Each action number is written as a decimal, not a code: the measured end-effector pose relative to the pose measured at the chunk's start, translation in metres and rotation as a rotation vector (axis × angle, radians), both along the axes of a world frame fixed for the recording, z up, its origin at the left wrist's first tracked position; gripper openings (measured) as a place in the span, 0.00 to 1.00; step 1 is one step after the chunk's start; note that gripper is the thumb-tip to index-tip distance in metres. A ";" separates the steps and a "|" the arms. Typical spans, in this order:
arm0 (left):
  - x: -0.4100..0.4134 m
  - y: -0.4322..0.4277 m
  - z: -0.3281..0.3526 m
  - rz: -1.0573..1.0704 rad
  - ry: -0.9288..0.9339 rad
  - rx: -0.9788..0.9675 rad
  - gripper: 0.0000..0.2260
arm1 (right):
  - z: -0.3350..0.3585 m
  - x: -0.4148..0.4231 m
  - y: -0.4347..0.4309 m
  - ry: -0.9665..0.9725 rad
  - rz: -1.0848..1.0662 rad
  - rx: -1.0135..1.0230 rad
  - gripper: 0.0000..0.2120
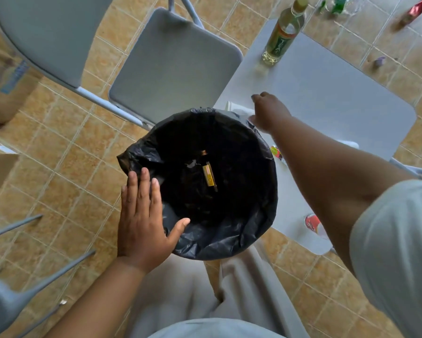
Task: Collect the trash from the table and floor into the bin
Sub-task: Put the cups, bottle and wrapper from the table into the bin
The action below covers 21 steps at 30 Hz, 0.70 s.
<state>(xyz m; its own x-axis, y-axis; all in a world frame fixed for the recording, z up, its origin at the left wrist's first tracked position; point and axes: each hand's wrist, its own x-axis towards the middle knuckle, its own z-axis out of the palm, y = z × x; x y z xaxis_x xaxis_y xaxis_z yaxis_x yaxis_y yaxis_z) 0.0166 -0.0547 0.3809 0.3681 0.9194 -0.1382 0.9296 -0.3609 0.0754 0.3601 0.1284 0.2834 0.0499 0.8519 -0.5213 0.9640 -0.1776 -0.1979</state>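
While only a few scraps, a gold-labelled piece (pixel 208 173) among them, lie at the bottom of the black-lined bin (pixel 229 235) beside the bench's (pixel 327 93) left edge, most of the work remains. The left hand (pixel 141 215) rests flat and wide on the near-left rim. The right hand (pixel 269 111) curls over white paper (pixel 238 109) just beyond the bin; whether it grips cannot be told. A tea bottle (pixel 281 35), a colourful wrapper (pixel 275 152) and a red-and-white piece (pixel 312 222) sit on the bench. A red wrapper (pixel 415 9), green plastic (pixel 336 4) and a purple scrap (pixel 378 61) litter the far floor. A folding chair (pixel 175 64) crowds the far left.
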 end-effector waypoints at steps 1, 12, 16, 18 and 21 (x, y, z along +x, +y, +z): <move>0.000 0.000 -0.001 -0.003 -0.005 0.003 0.44 | -0.009 0.001 0.003 -0.012 0.018 -0.030 0.20; 0.000 0.001 -0.002 -0.005 -0.012 -0.001 0.43 | -0.059 0.000 0.005 -0.006 0.038 -0.058 0.18; 0.000 0.002 -0.003 -0.005 -0.015 -0.002 0.43 | -0.042 -0.003 -0.006 0.032 -0.026 0.036 0.17; 0.001 0.002 -0.005 0.002 -0.018 -0.006 0.43 | -0.023 -0.002 -0.011 0.098 -0.148 0.103 0.20; 0.002 0.004 -0.004 0.005 -0.020 -0.011 0.43 | 0.026 -0.003 -0.028 0.288 -0.346 0.344 0.23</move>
